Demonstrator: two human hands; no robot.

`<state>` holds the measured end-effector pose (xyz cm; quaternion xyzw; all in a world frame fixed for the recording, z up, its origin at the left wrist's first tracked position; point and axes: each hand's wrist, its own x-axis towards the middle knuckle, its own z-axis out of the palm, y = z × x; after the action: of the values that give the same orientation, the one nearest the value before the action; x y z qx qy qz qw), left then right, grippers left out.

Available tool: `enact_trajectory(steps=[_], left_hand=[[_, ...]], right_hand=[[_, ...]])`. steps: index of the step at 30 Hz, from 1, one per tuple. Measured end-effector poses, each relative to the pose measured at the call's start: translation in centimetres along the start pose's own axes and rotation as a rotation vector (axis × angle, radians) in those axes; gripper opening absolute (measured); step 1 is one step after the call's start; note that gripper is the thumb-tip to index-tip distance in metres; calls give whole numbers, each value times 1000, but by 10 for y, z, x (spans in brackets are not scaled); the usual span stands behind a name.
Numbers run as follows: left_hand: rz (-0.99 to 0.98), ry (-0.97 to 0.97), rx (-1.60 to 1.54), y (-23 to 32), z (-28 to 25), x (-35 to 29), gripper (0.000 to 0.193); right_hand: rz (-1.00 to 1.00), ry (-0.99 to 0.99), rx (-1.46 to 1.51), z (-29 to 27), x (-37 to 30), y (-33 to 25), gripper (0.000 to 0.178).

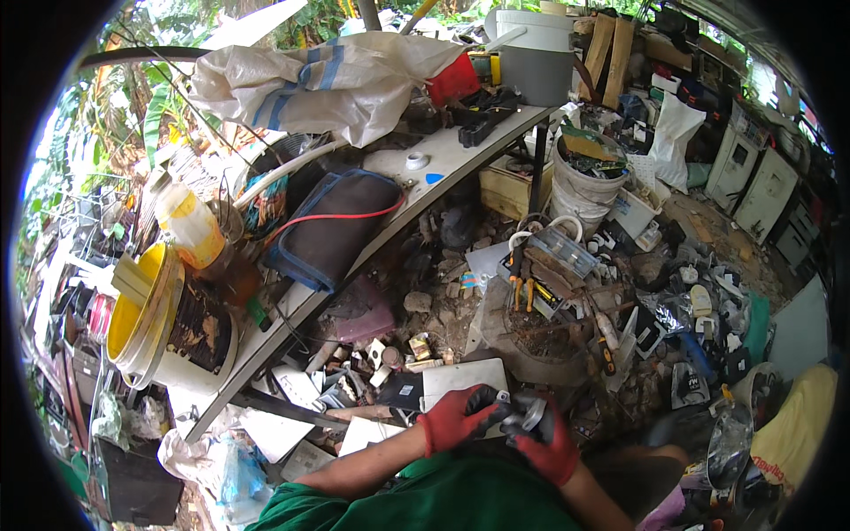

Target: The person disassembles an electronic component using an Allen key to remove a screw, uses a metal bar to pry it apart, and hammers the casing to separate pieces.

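Both hands wear red gloves with black palms and meet low in the middle of the head view. My right hand (549,447) is closed around a small silver-grey metal part (534,413) with a rounded end. My left hand (465,416) is closed too, its fingertips pinched beside that part; a small light bit shows at them, too small to name. Just beyond my left hand lies a flat whitish panel (460,380). Farther off are pliers with orange handles (521,288) and, to the right, a screwdriver with an orange and black handle (607,358).
A long bench (367,252) runs along the left, bearing a dark folded cloth bag (336,226), a yellow-lined bucket (142,301) and a white woven sack (301,84). Scrap parts cover the ground. A bucket of circuit boards (580,190) stands behind; a yellow bag (792,429) lies right.
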<state>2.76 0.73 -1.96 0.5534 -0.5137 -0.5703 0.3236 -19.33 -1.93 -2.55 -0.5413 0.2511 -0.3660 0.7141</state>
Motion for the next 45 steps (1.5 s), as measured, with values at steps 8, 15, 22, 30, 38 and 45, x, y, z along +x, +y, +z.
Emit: enact_trajectory(steps=[8,15,22,30,38,45], left_hand=[[389,121,87,-26,0,1,59],[473,-115,360,13,-21,-6,56],[526,-162,293,8,-32,1,51],[651,-133,363,20,-22,-4,56],[679,-87,388,3,-23,-4,54],[691,-88,330,-13,-30,-8,52]], right_hand=[[51,64,-54,3,-5,-3,49],[192,30,283,-7,-6,-6,48],[168,11,277,-10,-9,5,48],[204,26,296,-11,-3,0,43],[342,-2,393,-10,4,2,45],[397,-148,493,-9,7,24,46]])
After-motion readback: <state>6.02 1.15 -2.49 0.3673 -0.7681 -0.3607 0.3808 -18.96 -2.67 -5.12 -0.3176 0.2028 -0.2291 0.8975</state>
